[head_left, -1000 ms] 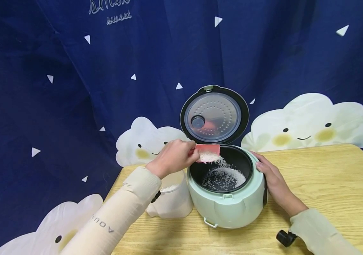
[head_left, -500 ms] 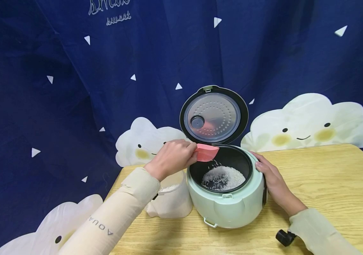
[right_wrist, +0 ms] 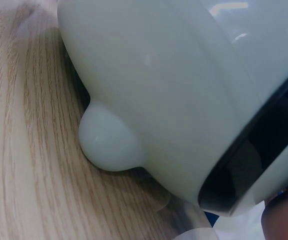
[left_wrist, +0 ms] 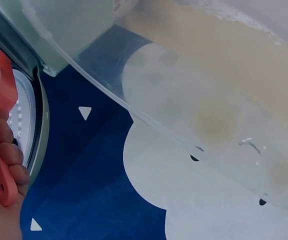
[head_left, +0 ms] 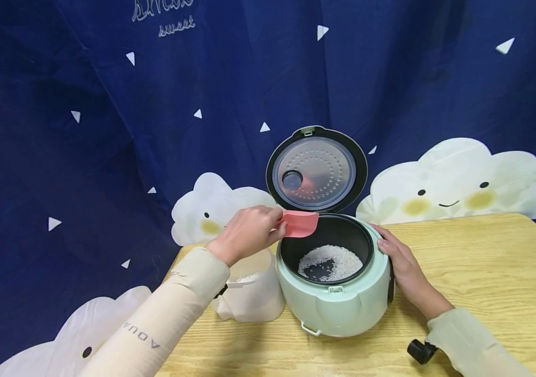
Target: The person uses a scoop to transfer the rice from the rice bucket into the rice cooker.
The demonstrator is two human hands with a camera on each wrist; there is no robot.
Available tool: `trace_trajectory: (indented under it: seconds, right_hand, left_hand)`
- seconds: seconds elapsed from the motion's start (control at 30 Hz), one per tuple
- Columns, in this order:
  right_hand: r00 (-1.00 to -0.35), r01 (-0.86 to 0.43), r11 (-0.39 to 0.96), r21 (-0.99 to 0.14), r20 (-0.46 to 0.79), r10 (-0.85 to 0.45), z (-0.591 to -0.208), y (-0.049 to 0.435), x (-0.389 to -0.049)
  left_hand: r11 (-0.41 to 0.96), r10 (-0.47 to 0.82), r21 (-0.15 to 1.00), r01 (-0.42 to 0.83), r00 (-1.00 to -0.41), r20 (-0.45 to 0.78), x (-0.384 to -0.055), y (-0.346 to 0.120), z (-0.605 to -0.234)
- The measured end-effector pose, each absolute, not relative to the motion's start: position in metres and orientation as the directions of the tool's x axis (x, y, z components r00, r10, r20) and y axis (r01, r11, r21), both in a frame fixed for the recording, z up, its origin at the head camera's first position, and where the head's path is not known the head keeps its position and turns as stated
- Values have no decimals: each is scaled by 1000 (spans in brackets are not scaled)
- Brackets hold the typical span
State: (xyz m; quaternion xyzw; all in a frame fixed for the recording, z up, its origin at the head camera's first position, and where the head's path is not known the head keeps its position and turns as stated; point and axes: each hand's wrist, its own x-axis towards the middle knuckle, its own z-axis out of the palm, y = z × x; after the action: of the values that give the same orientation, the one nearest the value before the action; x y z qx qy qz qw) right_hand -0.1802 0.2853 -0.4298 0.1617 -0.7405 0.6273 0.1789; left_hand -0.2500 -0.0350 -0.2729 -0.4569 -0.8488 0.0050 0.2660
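The left hand (head_left: pixel 248 234) grasps the handle of a coral-pink scoop (head_left: pixel 302 224), apparently plastic; the left wrist view shows the fingers curled round it and a hole at its end. The scoop is above the left edge of the round black inner pot (head_left: pixel 349 235), tilted, its hollow turned out of sight. White rice grains (head_left: pixel 345 262) lie in the pot, with a dark patch of its floor visible among them.

The right hand (head_left: pixel 404 272) is unclenched, laid against the side of the glossy mint-green rice cooker (head_left: pixel 334 317), thumb on the upper rim; its lower fingers are hidden. The cooker's round silver-and-black lid (head_left: pixel 320 170) is raised. A translucent whitish container (head_left: pixel 256 303) holding more grains stands on the wood-grain table (head_left: pixel 484 293), just beside the cooker.

Assessment: the scoop should be light and fairly stiff, best held by the handle, as found; loose grains would slide readily off its smooth surface. The cooker is judged the heavier item, rigid and somewhat slippery, and best steadied low on the body, clear of the raised lid. The container's thin wall may flex if squeezed.
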Motion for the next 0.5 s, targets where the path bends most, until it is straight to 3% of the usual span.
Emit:
trace_trajectory:
  seconds: [0.5]
  right_hand:
    - [-881, -468, 158, -869, 472, -13, -430, 285, -182]
  left_hand:
    - [667, 712, -236, 706, -512, 481, -248, -65, -258]
